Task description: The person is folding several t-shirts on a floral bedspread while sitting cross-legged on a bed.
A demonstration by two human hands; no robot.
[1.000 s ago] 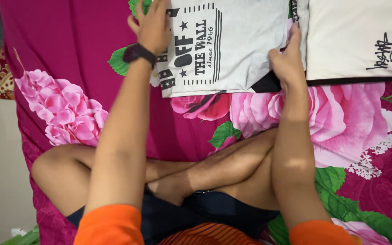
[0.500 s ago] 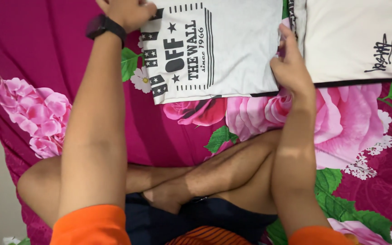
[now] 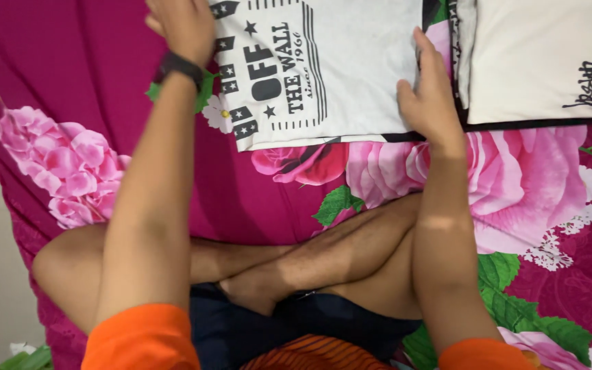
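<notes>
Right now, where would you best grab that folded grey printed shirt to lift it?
Probably by its two short side edges, as the left hand and right hand sit now: the folded grey shirt lies flat on the floral bedsheet, so supporting both ends should keep the fold together.

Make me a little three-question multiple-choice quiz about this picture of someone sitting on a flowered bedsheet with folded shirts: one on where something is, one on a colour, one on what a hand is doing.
1. Where does the cream folded shirt lie, relative to the white folded T-shirt with black print?
A. on its right
B. on its left
C. underneath it

2. What colour is the floral bedsheet's background?
A. blue
B. magenta
C. yellow

3. What is the right hand doing?
A. resting flat against the printed T-shirt's right edge
B. hanging clear in the air
C. gripping a cup

Answers: 1 A, the cream shirt sits toward the frame's right; 2 B, magenta surrounds the pink roses; 3 A, its palm and fingers lie along that edge, while the left hand is at the opposite edge.
</notes>
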